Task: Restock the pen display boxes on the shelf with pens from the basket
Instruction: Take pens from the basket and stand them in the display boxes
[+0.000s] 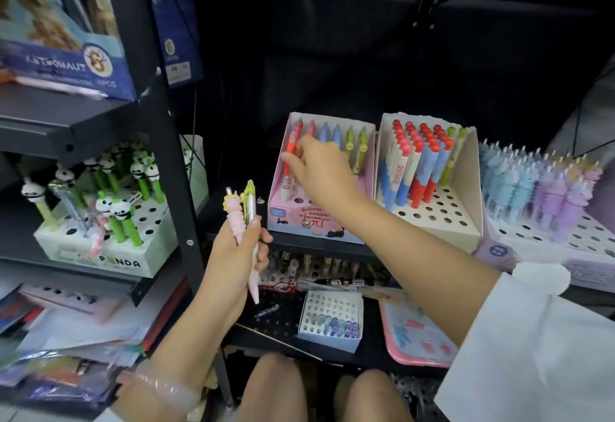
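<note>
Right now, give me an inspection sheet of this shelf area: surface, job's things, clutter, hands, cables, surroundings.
Surface: dark metal shelf, display boxes in a row on it.
Job's things: pink box, front holes empty; red pen standing at its left side; cream box, front holes empty; purple box well filled; no basket seen.
Clutter: papers piled lower left; small white box and pink tray on the lower shelf.
Hands: right hand pinches the red pen; left hand grips a pink pen and a yellow pen.
Cables: nothing seen.
Surroundings: panda box on the left rack; blue box above it.
</note>
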Motion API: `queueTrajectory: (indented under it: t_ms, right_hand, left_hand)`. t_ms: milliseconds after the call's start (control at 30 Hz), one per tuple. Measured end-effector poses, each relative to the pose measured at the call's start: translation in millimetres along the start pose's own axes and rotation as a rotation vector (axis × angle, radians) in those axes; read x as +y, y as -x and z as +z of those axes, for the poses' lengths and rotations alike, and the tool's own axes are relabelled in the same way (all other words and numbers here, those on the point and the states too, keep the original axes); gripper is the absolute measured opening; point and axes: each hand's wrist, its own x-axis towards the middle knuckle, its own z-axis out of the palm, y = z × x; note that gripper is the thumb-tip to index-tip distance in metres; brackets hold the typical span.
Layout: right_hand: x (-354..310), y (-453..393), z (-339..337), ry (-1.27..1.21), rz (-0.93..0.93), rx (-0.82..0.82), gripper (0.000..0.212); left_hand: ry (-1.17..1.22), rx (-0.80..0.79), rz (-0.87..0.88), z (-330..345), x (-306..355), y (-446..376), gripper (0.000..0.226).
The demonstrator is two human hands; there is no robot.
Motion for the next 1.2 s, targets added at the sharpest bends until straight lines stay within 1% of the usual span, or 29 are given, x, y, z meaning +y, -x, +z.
queueTrajectory:
  t_ms: [100,167,233,300,333,400,467,533,633,700,767,833,867,900,933,1033,1133,1200]
  right_hand:
    - [1,2,7,0.106,-0.012,-0.149,0.031]
    - [6,11,11,0.107,-0.018,-0.208,0.034]
    - [13,19,9,0.076,-0.034,-0.160,0.037]
    - [15,26,6,-0.015,-0.046,-0.080,0.035]
    - [14,29,4,-0.119,-0.032,-0.065,0.033]
    - [10,34,0,-0.384,0.031,-0.099,0.025]
    - [8,36,-5,-0.529,0.104,-0.160,0.015]
    - [12,36,-12,-0.563,0.148,-0.180,0.015]
    - [16,35,-28,-0.592,0.180,-0.233,0.028]
    - [17,30,-45,-0.604,0.190,-0.226,0.022]
    - [21,18,-65,-0.641,0.206,-0.113,0.012]
    - [29,1,-84,-0.570,0.185,0.046,0.012]
    - [35,-8,-92,-0.475,0.163,0.096,0.012]
    - [40,-15,-98,-0.365,0.147,0.109,0.012]
    - [45,-22,-101,-0.258,0.145,0.082,0.013]
    - [54,-34,-98,0.007,0.148,-0.098,0.015]
    - [57,-39,-88,0.119,0.147,-0.213,0.025]
    - [58,-43,-84,0.199,0.151,-0.297,0.027]
  left_hand:
    - [-0.053,0.004,0.022,-1,0,2,0.020]
    - [-0.089,0.022,0.030,0,1,5,0.031]
    - [-0.116,0.042,0.031,1,2,7,0.035]
    - [-0.142,0.049,0.047,4,2,7,0.025]
    - [-0.152,0.045,0.054,7,2,8,0.019]
    - [-0.150,0.024,0.070,15,2,8,0.017]
    - [-0.133,0.004,0.087,22,3,8,0.021]
    - [-0.129,-0.014,0.097,30,4,9,0.023]
    - [-0.123,-0.076,0.101,40,5,9,0.023]
    - [-0.074,-0.131,0.082,46,8,9,0.019]
    - [-0.053,-0.139,0.044,49,11,6,0.018]
    - [-0.075,-0.122,0.008,49,13,3,0.019]
    - [-0.086,-0.121,-0.004,49,12,1,0.018]
    - [-0.098,-0.125,-0.012,49,12,-1,0.016]
    - [-0.111,-0.128,-0.016,50,11,-3,0.015]
    - [-0.133,-0.120,-0.026,54,10,-7,0.011]
    - [-0.097,-0.112,-0.055,58,11,-9,0.011]
    - [-0.049,-0.110,-0.076,59,12,-9,0.012]
